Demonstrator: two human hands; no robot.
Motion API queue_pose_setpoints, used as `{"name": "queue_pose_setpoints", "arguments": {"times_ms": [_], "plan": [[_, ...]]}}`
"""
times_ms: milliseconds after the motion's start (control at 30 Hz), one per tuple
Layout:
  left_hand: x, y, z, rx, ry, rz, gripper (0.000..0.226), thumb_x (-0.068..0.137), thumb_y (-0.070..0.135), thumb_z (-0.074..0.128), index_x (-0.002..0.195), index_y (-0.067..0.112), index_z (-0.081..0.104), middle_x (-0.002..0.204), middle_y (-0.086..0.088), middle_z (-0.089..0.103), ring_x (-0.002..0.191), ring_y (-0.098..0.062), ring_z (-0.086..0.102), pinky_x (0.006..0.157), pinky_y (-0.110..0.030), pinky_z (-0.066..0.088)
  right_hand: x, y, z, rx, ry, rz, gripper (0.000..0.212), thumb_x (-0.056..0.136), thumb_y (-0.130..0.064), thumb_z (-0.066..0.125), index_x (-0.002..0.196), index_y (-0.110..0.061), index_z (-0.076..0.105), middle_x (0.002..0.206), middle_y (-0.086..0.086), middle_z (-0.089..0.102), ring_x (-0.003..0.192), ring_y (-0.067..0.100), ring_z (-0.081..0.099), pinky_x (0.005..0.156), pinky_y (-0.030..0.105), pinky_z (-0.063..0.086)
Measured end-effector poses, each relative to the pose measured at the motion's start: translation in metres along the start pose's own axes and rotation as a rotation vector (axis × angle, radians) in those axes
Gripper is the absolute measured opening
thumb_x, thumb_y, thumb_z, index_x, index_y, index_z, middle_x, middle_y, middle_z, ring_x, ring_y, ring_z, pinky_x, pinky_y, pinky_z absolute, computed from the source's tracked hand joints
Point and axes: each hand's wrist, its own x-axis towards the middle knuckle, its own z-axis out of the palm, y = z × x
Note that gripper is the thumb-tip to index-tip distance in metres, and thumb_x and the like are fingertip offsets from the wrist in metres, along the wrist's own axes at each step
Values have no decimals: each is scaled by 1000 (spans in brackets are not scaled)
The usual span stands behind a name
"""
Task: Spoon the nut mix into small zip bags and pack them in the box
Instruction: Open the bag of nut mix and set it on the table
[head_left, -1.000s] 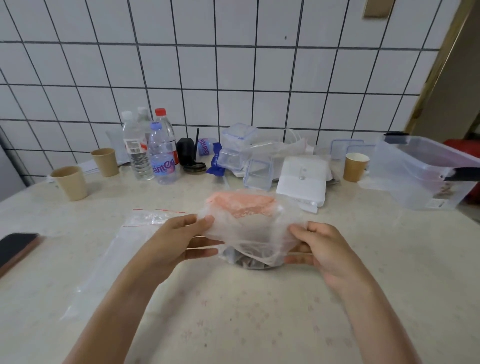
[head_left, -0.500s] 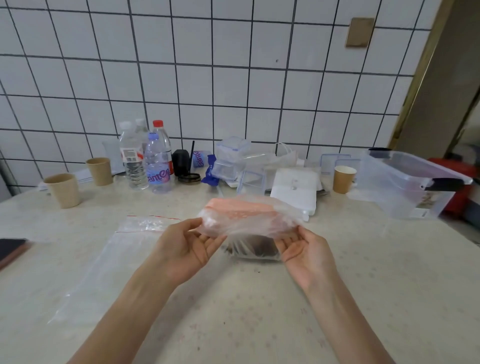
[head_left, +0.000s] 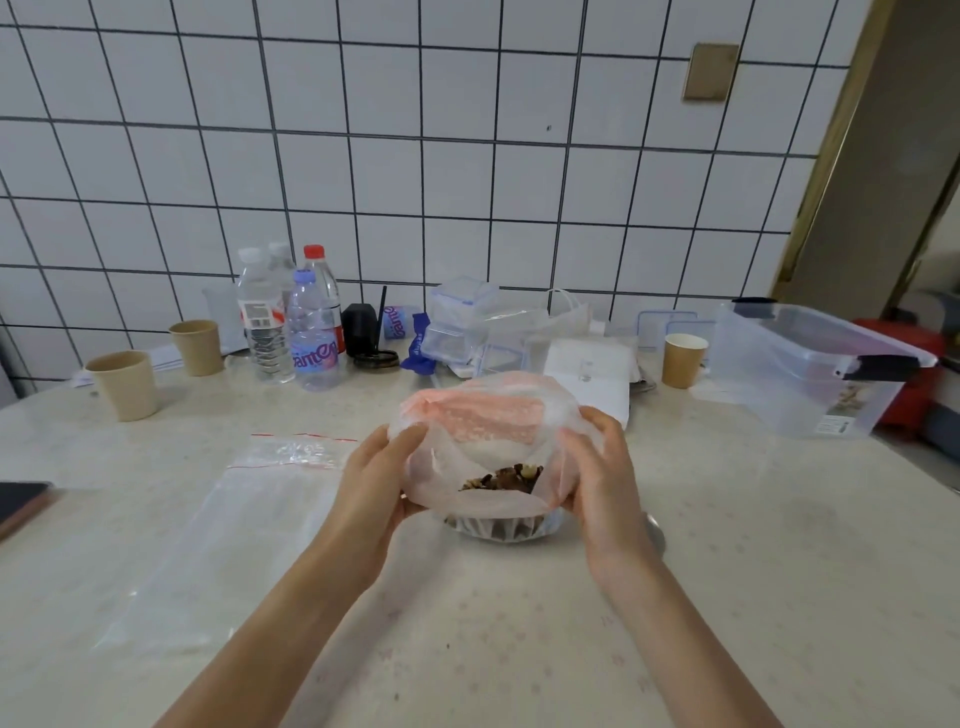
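Note:
A pale pink-and-white plastic bag (head_left: 483, 421) covers a clear ribbed bowl (head_left: 501, 526) at the table's middle. My left hand (head_left: 376, 486) grips the bag's left side and my right hand (head_left: 597, 467) grips its right side, spreading its mouth. Brown nut mix (head_left: 506, 477) shows through the opening. A large clear zip bag with a red seal line (head_left: 249, 514) lies flat to the left. The clear storage box with black latches (head_left: 815, 366) stands at the far right. No spoon shows clearly.
Water bottles (head_left: 291, 322) and two tan paper cups (head_left: 124, 384) stand at the back left, another cup (head_left: 684, 360) at the back right. Small clear lidded containers (head_left: 460, 325) and a white folded packet (head_left: 589, 374) sit behind the bowl. A dark phone (head_left: 21, 501) lies at the left edge.
My hands have pulled the bag's mouth wider and lower around the bowl, so the nut mix now shows. The head camera has tilted up slightly.

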Motion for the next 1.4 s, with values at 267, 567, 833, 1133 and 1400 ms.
{"name": "queue_pose_setpoints", "arguments": {"times_ms": [267, 567, 833, 1133, 1400], "plan": [[1, -3, 5, 32, 108, -130, 30, 90, 52, 70, 94, 24, 82, 96, 6, 65, 91, -16, 66, 74, -36, 60, -3, 12, 4, -288, -57, -149, 41, 102, -45, 59, 87, -8, 64, 40, 2, 50, 35, 16, 48, 45, 22, 44], [10, -3, -4, -591, -122, -451, 11, 70, 15, 66, 77, 9, 72, 78, 2, 65, 65, -17, 65, 65, -31, 56, 12, 14, 2, 555, 152, 456, 34, 100, -27, 58, 69, -18, 49, 47, -3, 35, 33, 12, 31, 36, 20, 28], [12, 5, -19, -26, -73, -253, 47, 84, 41, 78, 117, 8, 71, 107, -10, 77, 86, -25, 76, 71, -39, 61, 17, 6, -15, -68, 53, 392, 41, 100, -44, 59, 108, -6, 71, 101, 17, 76, 96, 29, 73, 93, 52, 59], [6, 15, -30, 1078, 28, -62, 59, 84, 70, 66, 99, 14, 57, 77, -1, 76, 58, -16, 74, 62, -32, 60, 5, -6, -25, -872, -56, 283, 52, 78, -65, 70, 95, -19, 56, 62, 1, 74, 53, 21, 71, 73, 44, 61], [9, 11, -29, 294, -58, -165, 19, 96, 17, 72, 107, 2, 75, 98, -14, 79, 74, -19, 76, 62, -28, 62, 10, 2, -28, -185, -91, 338, 11, 95, 4, 62, 93, 4, 73, 83, 17, 79, 64, 25, 75, 54, 30, 59]]}}
